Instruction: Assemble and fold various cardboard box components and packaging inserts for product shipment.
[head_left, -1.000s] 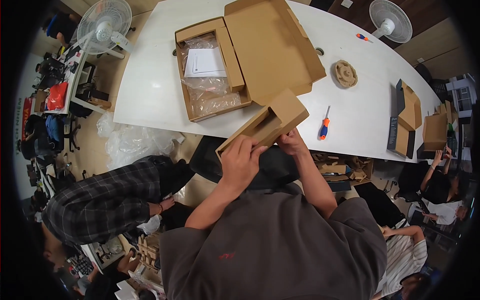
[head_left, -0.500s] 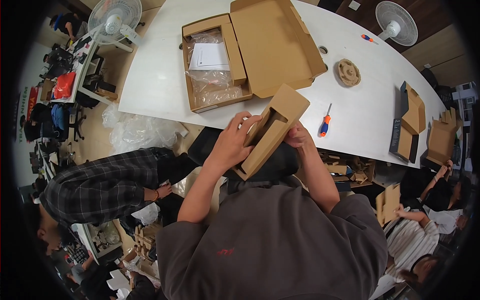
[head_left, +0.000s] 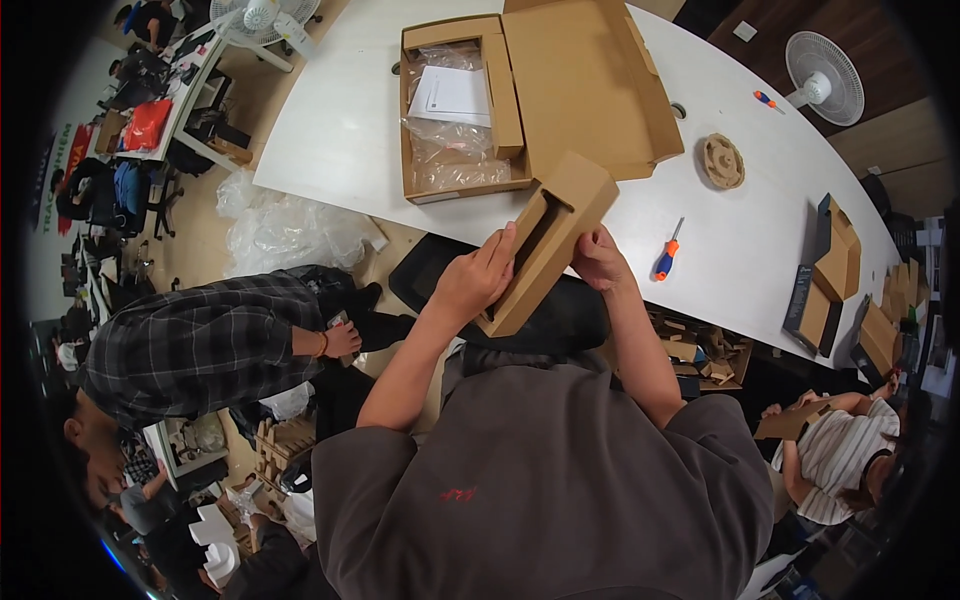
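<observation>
A long folded cardboard insert (head_left: 560, 235) with a cut-out slot is tilted in front of me, between my two hands. My left hand (head_left: 474, 275) grips its left side near the lower end, fingers lying along the slot. At its right edge my right hand (head_left: 601, 262) is closed, thumb and fingers pressed on the cardboard. Just beyond stands an open brown cardboard box (head_left: 466, 193), its lid (head_left: 590, 85) folded out to the right. Inside it lie clear plastic bags (head_left: 455, 172) and a white paper booklet (head_left: 452, 96).
An orange and blue screwdriver (head_left: 667, 259) lies right of my hands. Farther along the white table (head_left: 330, 130) are a round moulded pulp piece (head_left: 722, 161), a second screwdriver (head_left: 765, 99) and an open black box (head_left: 818, 285). A person in plaid (head_left: 200, 350) is close on my left.
The insert has tipped a little in my hands, and my right hand shows more fully at its edge. My view has shifted, so the table things sit farther right.
</observation>
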